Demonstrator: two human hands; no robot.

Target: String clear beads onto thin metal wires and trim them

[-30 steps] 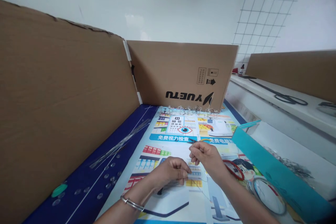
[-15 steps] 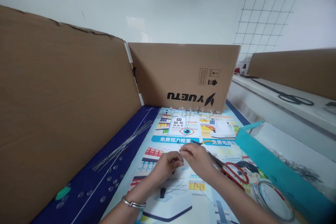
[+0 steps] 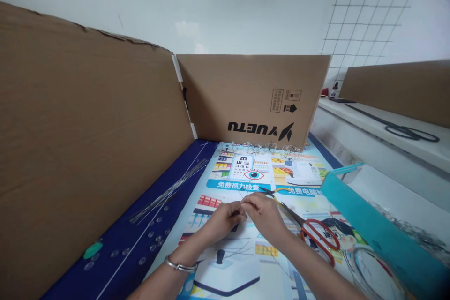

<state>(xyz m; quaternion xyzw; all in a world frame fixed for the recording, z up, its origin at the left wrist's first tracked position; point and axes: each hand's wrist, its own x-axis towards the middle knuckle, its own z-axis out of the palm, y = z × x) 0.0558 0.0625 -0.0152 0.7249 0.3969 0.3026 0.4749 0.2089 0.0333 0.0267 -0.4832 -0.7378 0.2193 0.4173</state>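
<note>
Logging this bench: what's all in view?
Cardboard panels: three, brown, left, back, right.
Printed sheet: one, multicoloured, centre.
Tabletop: one, blue, beneath.
Straight wires: several, silvery, left.
Discs: several clear, one green, left.
Scissors: one, red-handled, right.
Small tool: one, yellow-handled, centre.
Coil: one, pale, right.
Box: one, teal, right.
Metal pieces: many, silvery, in box, back.
Counter: one, white, right.
Long tool: one, black, on counter.
Bottle: one, dark, on counter.
Wall grid: one, dark, back.
Bracelet: one, silvery, left wrist.
Left hand, right hand: one each, centre.

Red-handled metal scissors (image 3: 303, 222) lie on the worktop (image 3: 128, 281), between the open teal rectangular box (image 3: 369, 232) at right and thin straight silver wires (image 3: 170, 191) at left.
</note>
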